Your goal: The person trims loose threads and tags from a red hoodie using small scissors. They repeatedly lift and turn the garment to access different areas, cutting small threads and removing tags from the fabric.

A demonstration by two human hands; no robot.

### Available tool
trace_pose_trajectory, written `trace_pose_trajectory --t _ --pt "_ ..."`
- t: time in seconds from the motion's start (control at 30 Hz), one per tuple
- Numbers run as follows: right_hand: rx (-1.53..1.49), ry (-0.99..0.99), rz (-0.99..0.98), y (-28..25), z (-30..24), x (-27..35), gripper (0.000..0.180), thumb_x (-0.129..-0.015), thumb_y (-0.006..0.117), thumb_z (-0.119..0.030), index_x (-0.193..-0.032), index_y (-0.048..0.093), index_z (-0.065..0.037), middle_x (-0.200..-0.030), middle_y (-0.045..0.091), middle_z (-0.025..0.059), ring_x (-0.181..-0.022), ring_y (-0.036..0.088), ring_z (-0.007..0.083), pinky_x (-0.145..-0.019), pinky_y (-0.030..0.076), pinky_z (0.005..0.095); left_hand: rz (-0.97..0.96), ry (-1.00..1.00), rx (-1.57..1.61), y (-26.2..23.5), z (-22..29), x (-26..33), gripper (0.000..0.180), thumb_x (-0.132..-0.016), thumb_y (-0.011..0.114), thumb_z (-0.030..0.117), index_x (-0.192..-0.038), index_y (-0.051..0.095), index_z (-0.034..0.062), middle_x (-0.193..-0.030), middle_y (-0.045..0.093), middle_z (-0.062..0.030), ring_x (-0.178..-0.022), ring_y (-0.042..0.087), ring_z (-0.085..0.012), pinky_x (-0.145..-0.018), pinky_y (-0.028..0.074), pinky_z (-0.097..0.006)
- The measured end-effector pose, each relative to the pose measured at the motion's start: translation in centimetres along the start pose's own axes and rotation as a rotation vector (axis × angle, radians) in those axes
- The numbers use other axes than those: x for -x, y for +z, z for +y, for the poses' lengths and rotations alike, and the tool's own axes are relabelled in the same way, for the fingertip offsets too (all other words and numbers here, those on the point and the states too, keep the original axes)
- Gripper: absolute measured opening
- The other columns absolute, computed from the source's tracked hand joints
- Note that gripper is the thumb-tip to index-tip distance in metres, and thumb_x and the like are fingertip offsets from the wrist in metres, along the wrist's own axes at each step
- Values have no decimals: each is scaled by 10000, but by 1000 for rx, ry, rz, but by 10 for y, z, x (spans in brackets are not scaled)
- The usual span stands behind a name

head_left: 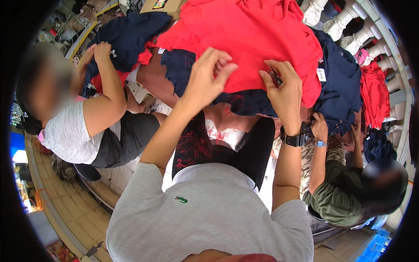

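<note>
A bright red garment [253,30] lies spread over the pile before me, with navy garments [251,102] showing under its near edge. Just above the red cloth is my left hand [211,74], its fingers loosely bent and the thumb tip apart from the forefinger. I see nothing held in it. My right hand [283,87], with a black watch on the wrist, is closed around small dark metal thread snips [275,76]; the fingers partly hide them. Its fingertips are close over the right part of the red garment.
To my left a person [70,118] handles a navy garment [126,41]. On my right another person [349,187] has hands at the navy cloth [336,83]. More red cloth [374,96] hangs by the white balusters [358,41]. Red thread scraps [192,148] cling to my black trousers.
</note>
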State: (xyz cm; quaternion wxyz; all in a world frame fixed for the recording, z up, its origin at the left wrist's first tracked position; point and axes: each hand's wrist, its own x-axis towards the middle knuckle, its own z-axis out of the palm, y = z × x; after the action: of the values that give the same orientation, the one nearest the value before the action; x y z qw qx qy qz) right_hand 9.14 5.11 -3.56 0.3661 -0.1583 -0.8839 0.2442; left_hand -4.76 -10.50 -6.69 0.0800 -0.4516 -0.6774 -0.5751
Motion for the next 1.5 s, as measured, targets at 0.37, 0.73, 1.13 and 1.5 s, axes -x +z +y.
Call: trace_pose_trajectory --t 0.37,0.73,1.13,1.5 --pt "-101 -227 -71 0 -25 -3 302 -916 701 -152 -1174 602 -29 -1034 667 126 -808 696 299 -703 545 395 51 -254 198 18 -14 14 82 -904 716 28 -900 657 -29 -812 681 -46 -737 616 -95 -706 508 -256" --pt "132 -504 -205 7 -4 -23 120 -885 682 -111 -1003 690 -88 -839 607 78 -670 639 299 -570 491 397 -40 -331 376 13 -16 12 116 -992 637 96 -999 650 -19 -989 710 -66 -864 615 -95 -807 506 -256" --pt "185 -530 -157 7 -6 -15 149 -844 689 -76 -989 698 -109 -813 605 57 -671 642 272 -558 497 372 -95 -353 446 9 -10 13 94 -987 629 58 -1021 664 -22 -993 707 -52 -864 601 -84 -805 493 -250" --pt "180 -535 -146 11 -7 -18 94 -846 681 -83 -936 663 -106 -785 581 60 -636 629 283 -541 486 379 -74 -350 469 8 -8 12 93 -981 640 51 -1024 673 -25 -968 695 -34 -883 607 -82 -818 498 -244"
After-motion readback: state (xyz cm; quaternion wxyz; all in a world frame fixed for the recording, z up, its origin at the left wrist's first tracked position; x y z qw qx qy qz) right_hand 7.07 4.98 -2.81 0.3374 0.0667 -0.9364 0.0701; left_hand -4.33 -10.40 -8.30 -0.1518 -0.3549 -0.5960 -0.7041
